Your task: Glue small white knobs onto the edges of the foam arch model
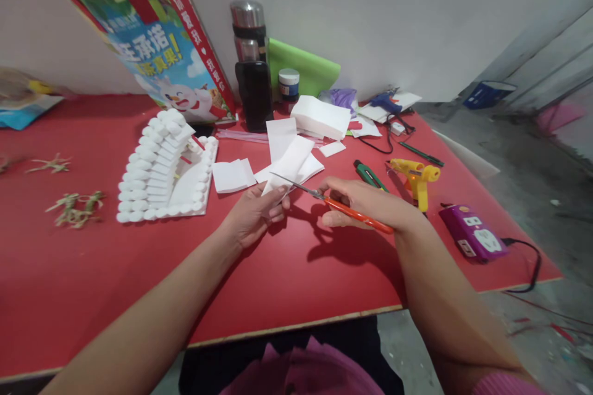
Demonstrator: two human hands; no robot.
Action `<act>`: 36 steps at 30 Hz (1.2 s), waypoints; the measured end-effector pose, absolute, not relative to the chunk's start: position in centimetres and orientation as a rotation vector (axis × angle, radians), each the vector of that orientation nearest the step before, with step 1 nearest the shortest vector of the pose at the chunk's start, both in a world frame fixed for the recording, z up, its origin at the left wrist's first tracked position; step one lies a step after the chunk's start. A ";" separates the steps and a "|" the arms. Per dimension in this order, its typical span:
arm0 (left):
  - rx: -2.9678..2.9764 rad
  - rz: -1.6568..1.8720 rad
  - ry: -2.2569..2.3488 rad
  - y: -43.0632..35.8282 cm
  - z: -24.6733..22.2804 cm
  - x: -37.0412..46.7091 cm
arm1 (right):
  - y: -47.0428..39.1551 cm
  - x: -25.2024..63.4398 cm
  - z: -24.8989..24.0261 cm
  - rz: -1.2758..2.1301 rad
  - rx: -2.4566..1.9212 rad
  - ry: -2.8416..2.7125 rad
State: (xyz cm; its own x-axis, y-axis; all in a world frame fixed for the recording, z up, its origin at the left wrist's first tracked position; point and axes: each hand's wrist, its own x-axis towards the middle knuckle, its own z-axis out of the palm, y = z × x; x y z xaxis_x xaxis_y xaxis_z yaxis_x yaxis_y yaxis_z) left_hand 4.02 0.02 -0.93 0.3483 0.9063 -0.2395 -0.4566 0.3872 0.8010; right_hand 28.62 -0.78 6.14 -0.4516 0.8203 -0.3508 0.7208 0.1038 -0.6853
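Note:
My left hand (259, 213) pinches a strip of white paper (291, 160) that stands up and away from me over the table. In my right hand (356, 197) is a pair of scissors (356, 215) with orange handles. Their blades reach left across the strip, just above my left fingers; whether they have cut into it I cannot tell. More white paper pieces (234, 176) lie behind and to the left of the strip. Left of these sits a white model (160, 173) with a stepped stair and rounded edging.
A yellow glue gun (417, 179), a green cutter (369, 174) and a purple power socket box (472, 231) lie on the right. Behind stand a phone (254, 95), a steel flask (249, 18), a jar (288, 83) and a printed bag (162, 43). Dry knotted pieces (76, 208) lie left.

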 end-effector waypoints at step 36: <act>0.642 0.945 0.715 0.2 -0.9 3.4 | -0.7 27.3 5.0 1.422 -1.501 -1.906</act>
